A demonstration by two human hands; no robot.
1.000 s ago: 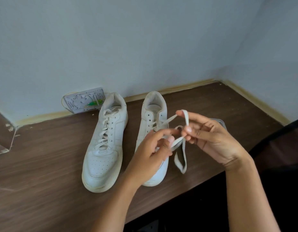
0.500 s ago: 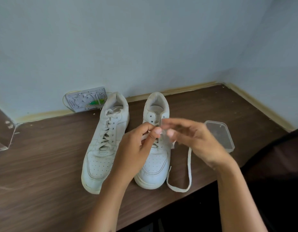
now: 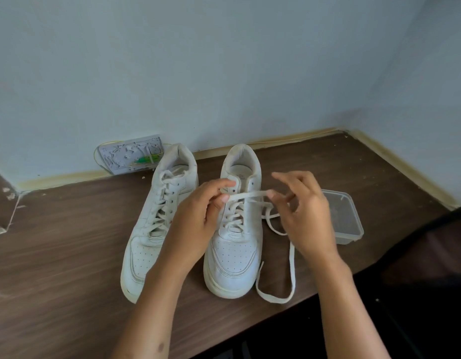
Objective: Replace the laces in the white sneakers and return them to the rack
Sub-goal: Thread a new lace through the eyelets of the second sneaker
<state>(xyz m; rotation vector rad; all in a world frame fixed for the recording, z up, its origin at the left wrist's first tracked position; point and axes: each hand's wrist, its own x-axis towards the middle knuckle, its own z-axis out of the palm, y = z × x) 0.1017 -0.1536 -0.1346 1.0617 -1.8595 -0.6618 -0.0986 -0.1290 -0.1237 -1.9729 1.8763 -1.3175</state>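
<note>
On the wooden tabletop [image 3: 56, 268], two white sneakers [image 3: 157, 218] stand side by side. Over the right sneaker [image 3: 234, 255], my left hand [image 3: 198, 218] and right hand [image 3: 304, 213] each pinch its white lace [image 3: 247, 195] taut between the fingers.

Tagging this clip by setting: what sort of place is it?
Probably a plain room at home, in a corner. Two white sneakers sit on a brown wood-grain surface against bare pale blue walls, with a clear plastic container beside them. No shoe rack is in view.
</note>
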